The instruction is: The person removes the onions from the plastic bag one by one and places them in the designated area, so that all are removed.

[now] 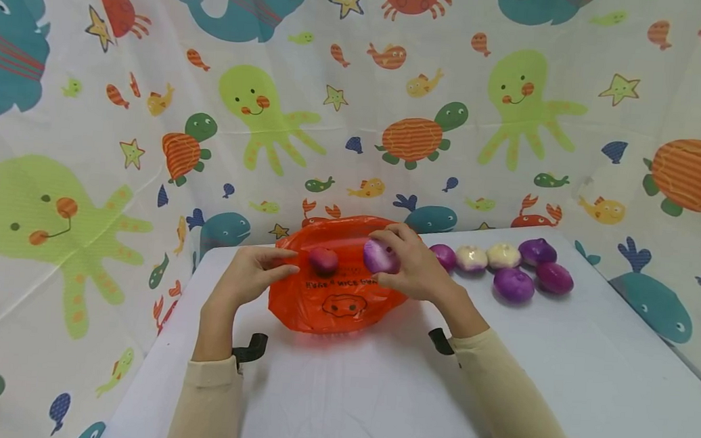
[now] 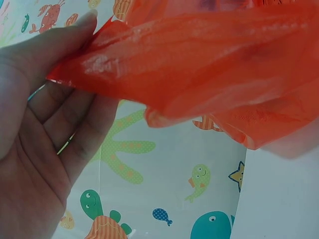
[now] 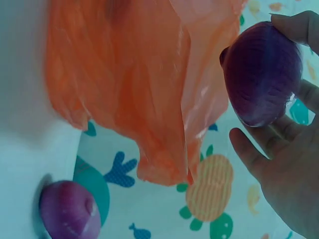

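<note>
A red plastic bag [image 1: 296,303] with dark printing stands on the white table, its mouth spread upward. My left hand [image 1: 251,276] holds the bag's left edge, which runs between thumb and fingers in the left wrist view [image 2: 55,109]. Inside the bag, a reddish-purple onion [image 1: 323,261] shows. My right hand [image 1: 411,264] grips a purple onion [image 1: 380,256] over the right side of the bag. In the right wrist view the fingers and thumb hold this onion [image 3: 261,74] apart from the bag wall [image 3: 144,74].
Right of the bag lie several purple onions [image 1: 513,286] and two whitish bulbs [image 1: 472,258], [image 1: 503,256]. The table [image 1: 337,408] reaches back to a curtain [image 1: 354,165] printed with sea animals. Dark wrist mounts [image 1: 250,349] show at both wrists.
</note>
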`<control>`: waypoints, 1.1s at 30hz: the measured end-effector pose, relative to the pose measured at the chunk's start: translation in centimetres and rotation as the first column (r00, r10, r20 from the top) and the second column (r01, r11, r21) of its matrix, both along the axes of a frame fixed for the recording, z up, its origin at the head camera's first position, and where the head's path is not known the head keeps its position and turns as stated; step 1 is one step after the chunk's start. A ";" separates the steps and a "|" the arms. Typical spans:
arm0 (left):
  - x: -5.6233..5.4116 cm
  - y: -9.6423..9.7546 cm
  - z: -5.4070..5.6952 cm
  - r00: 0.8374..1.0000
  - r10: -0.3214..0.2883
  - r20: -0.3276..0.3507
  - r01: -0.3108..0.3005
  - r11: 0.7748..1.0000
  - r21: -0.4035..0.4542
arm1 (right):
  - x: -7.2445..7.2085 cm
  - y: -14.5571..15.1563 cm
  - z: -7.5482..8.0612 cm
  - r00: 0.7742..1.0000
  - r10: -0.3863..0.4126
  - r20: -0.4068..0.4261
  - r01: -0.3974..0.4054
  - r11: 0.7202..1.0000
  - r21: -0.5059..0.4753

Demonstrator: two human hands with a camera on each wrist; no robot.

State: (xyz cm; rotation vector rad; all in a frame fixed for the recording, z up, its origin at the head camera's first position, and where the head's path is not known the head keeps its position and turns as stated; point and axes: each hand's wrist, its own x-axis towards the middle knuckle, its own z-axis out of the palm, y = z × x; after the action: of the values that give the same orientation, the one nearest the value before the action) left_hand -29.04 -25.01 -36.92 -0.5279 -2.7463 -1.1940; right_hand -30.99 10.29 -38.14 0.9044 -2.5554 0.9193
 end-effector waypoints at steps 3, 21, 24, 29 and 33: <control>0.0 0.0 0.0 1.000 0.001 0.001 -0.001 1.000 0.000 | -0.1 0.6 0.2 1.000 -0.006 0.008 0.006 1.000 -0.010; -0.2 0.1 -0.1 1.000 0.008 0.011 -0.008 1.000 -0.004 | -0.1 5.3 2.2 0.983 -0.134 0.122 0.150 0.980 -0.131; -0.3 0.1 -0.1 1.000 0.007 0.007 -0.007 1.000 -0.003 | -0.4 6.8 2.3 0.971 -0.186 0.148 0.203 0.973 -0.111; -0.3 0.1 -0.1 1.000 0.009 0.016 -0.009 1.000 -0.003 | -0.5 9.1 2.3 0.937 -0.271 0.220 0.285 0.958 -0.032; -0.1 0.1 -0.1 1.000 0.011 0.024 -0.011 1.000 0.000 | -0.5 10.6 2.2 0.913 -0.308 0.267 0.311 0.950 0.034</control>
State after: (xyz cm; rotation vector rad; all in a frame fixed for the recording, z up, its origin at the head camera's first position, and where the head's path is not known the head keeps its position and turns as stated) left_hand -29.17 -24.93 -37.01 -0.5016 -2.7653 -1.2059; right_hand -31.49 20.91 -35.91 0.3681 -2.8070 1.0108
